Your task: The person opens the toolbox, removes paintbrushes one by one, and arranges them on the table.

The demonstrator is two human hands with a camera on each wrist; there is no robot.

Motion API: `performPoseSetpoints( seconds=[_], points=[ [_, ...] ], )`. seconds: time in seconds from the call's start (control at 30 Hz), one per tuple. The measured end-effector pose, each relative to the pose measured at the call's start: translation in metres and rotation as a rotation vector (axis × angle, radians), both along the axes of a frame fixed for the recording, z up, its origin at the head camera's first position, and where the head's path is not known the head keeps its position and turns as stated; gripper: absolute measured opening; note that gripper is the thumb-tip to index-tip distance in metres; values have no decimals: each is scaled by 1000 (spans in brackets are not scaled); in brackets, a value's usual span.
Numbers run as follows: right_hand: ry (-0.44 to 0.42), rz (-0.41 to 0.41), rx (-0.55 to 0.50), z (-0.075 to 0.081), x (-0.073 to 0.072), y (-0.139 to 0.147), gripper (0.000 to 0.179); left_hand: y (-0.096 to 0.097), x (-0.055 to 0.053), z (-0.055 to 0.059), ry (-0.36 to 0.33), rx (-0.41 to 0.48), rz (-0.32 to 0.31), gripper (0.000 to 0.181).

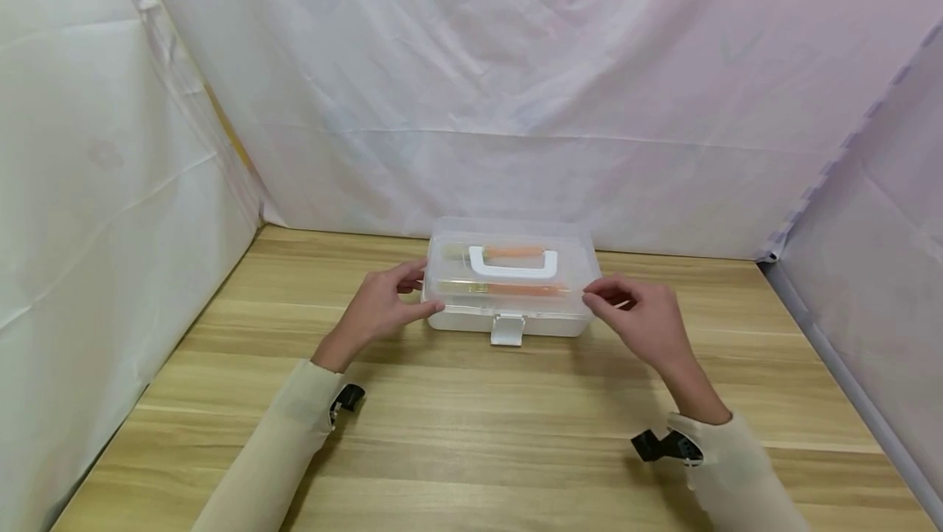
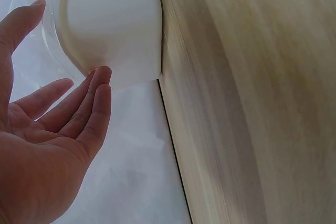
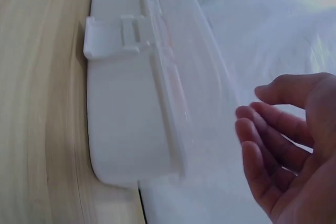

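A white plastic storage box (image 1: 545,325) with a clear lid (image 1: 451,270) stands on the table near the back curtain. Its front latch (image 1: 507,330) hangs flipped down, and a white carry handle (image 1: 513,271) lies on the lid. Through the lid show orange-handled brushes (image 1: 516,289). At the box's left end is my left hand (image 1: 379,301), thumb at the lid's front corner and fairly straight fingertips (image 2: 103,73) right at the rim. My right hand (image 1: 644,315) hovers beside the right end of the lid, fingers loosely bent with nothing between them.
The wood-grain table (image 1: 457,434) runs up to a pale curtain (image 1: 516,90) at the back. More cloth closes off the left side (image 1: 88,188) and the right side (image 1: 869,221).
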State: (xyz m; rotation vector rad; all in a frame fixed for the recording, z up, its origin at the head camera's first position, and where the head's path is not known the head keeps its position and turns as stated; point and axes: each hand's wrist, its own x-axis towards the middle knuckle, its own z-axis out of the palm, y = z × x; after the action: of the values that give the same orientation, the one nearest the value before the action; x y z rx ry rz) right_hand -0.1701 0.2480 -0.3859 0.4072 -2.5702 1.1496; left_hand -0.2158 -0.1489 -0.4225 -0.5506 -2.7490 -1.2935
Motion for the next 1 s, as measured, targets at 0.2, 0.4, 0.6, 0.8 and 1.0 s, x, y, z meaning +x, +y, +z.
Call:
performPoseSetpoints(
  seconds=[0.2,0.4,0.6,0.8,1.0],
  points=[
    [23,-30,-133,-5,-11,18,26,0,0,0,-2,-3,-1,76],
    [-71,69,-192,-22,-26,31,64,0,0,0,2,-1,-1,76],
    [-174,135,-119,-37,-35,36,85,0,0,0,9,-6,0,76],
    [-199,154,-100,-45,-37,35,89,-1,-1,0,4,-9,-4,78],
    [-205,155,-81,-48,-39,35,88,-3,-2,-2,-21,4,-30,83]
  ],
)
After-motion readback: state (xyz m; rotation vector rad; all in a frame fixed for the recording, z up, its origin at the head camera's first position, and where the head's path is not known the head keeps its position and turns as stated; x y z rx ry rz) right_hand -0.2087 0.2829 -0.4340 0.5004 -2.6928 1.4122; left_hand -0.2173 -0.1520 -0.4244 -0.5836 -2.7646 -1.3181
